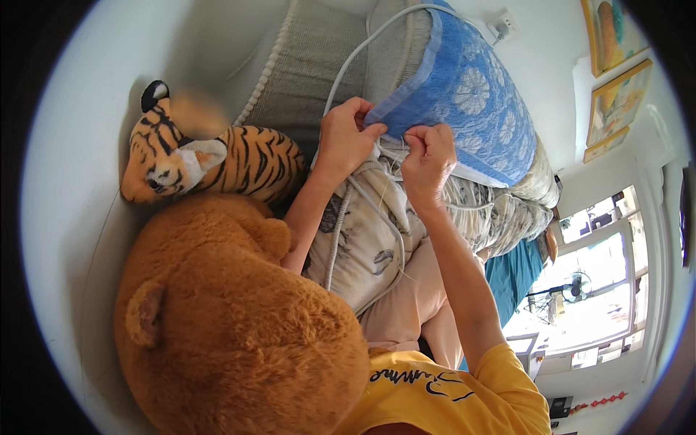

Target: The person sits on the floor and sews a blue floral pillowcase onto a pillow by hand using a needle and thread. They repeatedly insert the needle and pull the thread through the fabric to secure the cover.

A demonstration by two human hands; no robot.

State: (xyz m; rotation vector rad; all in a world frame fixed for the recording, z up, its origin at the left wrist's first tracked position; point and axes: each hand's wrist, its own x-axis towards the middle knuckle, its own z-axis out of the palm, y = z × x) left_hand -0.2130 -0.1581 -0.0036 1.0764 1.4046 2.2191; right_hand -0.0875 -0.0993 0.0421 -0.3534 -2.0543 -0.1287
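A blue towel (464,94) with white flower patterns is draped over a grey ribbed cushion or bolster. My left hand (346,141) pinches the near left corner of the towel between thumb and fingers. Just to its right, my right hand (429,163) is closed in a pinch at the towel's lower edge. Whatever its fingertips hold is too small to make out; thin pale strands (388,156) hang between the two hands. Below them, a cream patterned quilt (370,225) lies bunched over my lap.
A large brown plush bear (239,312) crowds my left forearm, with a plush tiger (254,159) beyond it against the wall. A white cable (351,61) loops past the towel. A wall socket (502,26), framed pictures, a fan (573,288) and a bright window stand farther off.
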